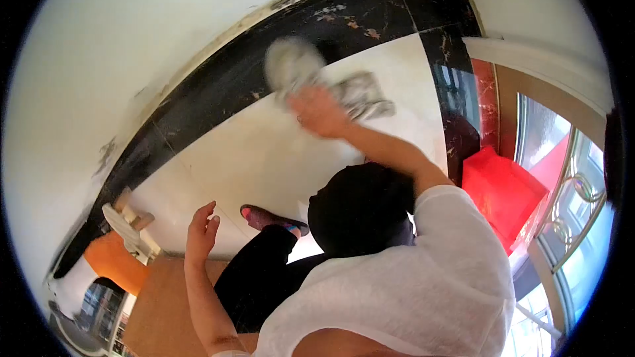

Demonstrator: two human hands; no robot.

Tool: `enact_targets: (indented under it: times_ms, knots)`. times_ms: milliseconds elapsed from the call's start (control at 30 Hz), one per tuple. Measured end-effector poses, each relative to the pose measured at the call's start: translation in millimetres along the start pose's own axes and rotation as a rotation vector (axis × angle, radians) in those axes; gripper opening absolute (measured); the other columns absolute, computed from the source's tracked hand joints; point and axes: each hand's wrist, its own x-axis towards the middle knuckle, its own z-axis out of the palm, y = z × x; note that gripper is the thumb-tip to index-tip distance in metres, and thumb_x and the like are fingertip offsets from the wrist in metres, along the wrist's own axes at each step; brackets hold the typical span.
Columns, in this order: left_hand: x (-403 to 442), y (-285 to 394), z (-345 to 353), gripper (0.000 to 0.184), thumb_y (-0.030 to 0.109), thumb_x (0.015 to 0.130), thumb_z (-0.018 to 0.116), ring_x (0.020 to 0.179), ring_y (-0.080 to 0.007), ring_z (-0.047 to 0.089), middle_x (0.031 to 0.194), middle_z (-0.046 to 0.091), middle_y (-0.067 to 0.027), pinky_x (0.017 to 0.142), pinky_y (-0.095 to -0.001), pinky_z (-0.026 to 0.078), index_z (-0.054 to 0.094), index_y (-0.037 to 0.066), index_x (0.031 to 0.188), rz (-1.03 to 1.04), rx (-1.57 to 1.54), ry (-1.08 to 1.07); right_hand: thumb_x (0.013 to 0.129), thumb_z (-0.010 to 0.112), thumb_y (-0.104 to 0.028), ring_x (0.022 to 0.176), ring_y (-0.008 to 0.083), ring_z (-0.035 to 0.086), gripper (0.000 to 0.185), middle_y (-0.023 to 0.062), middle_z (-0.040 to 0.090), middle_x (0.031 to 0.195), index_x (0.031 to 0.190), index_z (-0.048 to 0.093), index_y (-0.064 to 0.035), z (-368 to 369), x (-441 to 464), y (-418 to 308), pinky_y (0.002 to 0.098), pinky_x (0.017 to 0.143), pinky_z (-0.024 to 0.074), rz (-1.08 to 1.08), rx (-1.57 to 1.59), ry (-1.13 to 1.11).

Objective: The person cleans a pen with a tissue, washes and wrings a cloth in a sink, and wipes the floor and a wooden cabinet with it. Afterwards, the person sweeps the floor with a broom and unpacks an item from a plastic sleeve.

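Note:
A grey-and-white cloth (364, 96), blurred by motion, lies across the light floor tile and the black border tile. My right hand (319, 112) is on the cloth, pressing it to the floor, with its lower part spread out to the right of the fingers. The cloth's far part (291, 63) reaches over the black border. My left hand (203, 225) hangs in the air at the left, above the floor, its fingers apart and nothing in it.
A white wall (99, 46) runs along the black border (231, 73). A dark sandal (264, 217) is on my foot. At the right are a red bag (499, 192) and a glazed door (582, 205). A small wooden stool (126, 225) and an orange item (116, 261) are at the left.

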Motion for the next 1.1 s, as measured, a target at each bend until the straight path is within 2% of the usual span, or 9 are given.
enact_targets:
  times_ms: [33,100,133,400,533,633,733,833,1100]
  knots:
    - [-3,0,1,0.032,0.01,0.082,0.05,0.098,-0.0236,0.051,0.109,0.052,-0.0138,0.077,-0.0304,0.043,0.049,0.004,0.114,-0.001,-0.016,0.003,0.075,0.054,-0.026,0.123,0.0302,0.024,0.052,0.0123,0.032,0.13,0.123,0.039,-0.0106,34,-5,-18,0.0458,0.102,0.0153,-0.159,0.172,-0.046]
    - [-7,3,-1,0.033,0.01,0.082,0.05,0.098,-0.0227,0.051,0.109,0.053,-0.0131,0.077,-0.0298,0.042,0.049,0.004,0.114,-0.006,-0.025,0.03,0.077,0.054,-0.032,0.125,0.0276,0.022,0.053,0.0056,0.027,0.135,0.124,0.039,-0.0119,43,-20,-36,0.0468,0.101,0.0158,-0.56,-0.148,-0.211]
    - [-5,9,-1,0.033,0.01,0.082,0.05,0.098,-0.0227,0.051,0.109,0.053,-0.0131,0.077,-0.0298,0.042,0.049,0.004,0.114,-0.015,-0.041,0.043,0.077,0.054,-0.032,0.125,0.0276,0.022,0.053,0.0056,0.027,0.135,0.124,0.039,-0.0119,36,-25,-28,0.0468,0.101,0.0158,-0.58,-0.153,-0.219]
    - [-5,13,-4,0.032,0.011,0.082,0.05,0.1,-0.0225,0.049,0.109,0.052,-0.0121,0.082,-0.0304,0.04,0.048,0.005,0.113,0.057,-0.1,0.034,0.077,0.051,-0.02,0.125,0.0282,0.022,0.046,0.0037,0.028,0.135,0.121,0.043,-0.0082,-23,-112,37,0.0448,0.102,0.0164,-0.31,-0.138,-0.548]
    - [-14,19,4,0.031,0.011,0.082,0.049,0.102,-0.0241,0.048,0.109,0.051,-0.013,0.084,-0.0314,0.038,0.048,0.004,0.113,0.053,-0.063,0.003,0.078,0.047,-0.014,0.123,0.0253,0.026,0.04,0.0035,0.034,0.132,0.118,0.046,-0.008,25,-6,-16,0.046,0.101,0.0185,-0.456,-0.156,-0.235]
    - [-25,31,-3,0.032,0.009,0.082,0.049,0.104,-0.0236,0.047,0.111,0.05,-0.0123,0.086,-0.0312,0.037,0.048,0.004,0.113,0.062,0.032,0.052,0.079,0.045,-0.013,0.123,0.026,0.027,0.037,0.0033,0.036,0.13,0.115,0.048,-0.0085,21,26,-28,0.0459,0.101,0.0187,-0.48,-0.055,-0.281]
    - [-32,32,-11,0.033,0.008,0.081,0.051,0.104,-0.023,0.047,0.113,0.049,-0.0118,0.087,-0.0307,0.037,0.047,0.004,0.114,-0.013,-0.239,0.108,0.079,0.045,-0.014,0.123,0.0256,0.026,0.036,0.0019,0.037,0.129,0.114,0.05,-0.0104,-2,-25,-2,0.045,0.099,0.021,-0.428,-0.075,-0.304]
    - [-33,24,-11,0.034,0.007,0.081,0.05,0.105,-0.0221,0.046,0.114,0.049,-0.0112,0.087,-0.0302,0.037,0.047,0.004,0.114,-0.039,-0.187,0.058,0.078,0.047,-0.014,0.121,0.0274,0.028,0.033,0.0032,0.033,0.132,0.11,0.051,-0.0095,-33,-82,42,0.0473,0.099,0.0215,-0.363,-0.149,-0.429]
    - [-28,33,-13,0.034,0.008,0.081,0.05,0.106,-0.0257,0.046,0.113,0.049,-0.014,0.088,-0.031,0.037,0.047,0.004,0.114,0.07,-0.007,0.073,0.076,0.047,-0.012,0.117,0.0259,0.033,0.036,0.0014,0.039,0.127,0.112,0.051,-0.0122,14,3,-18,0.0464,0.095,0.027,-0.427,-0.182,-0.201]
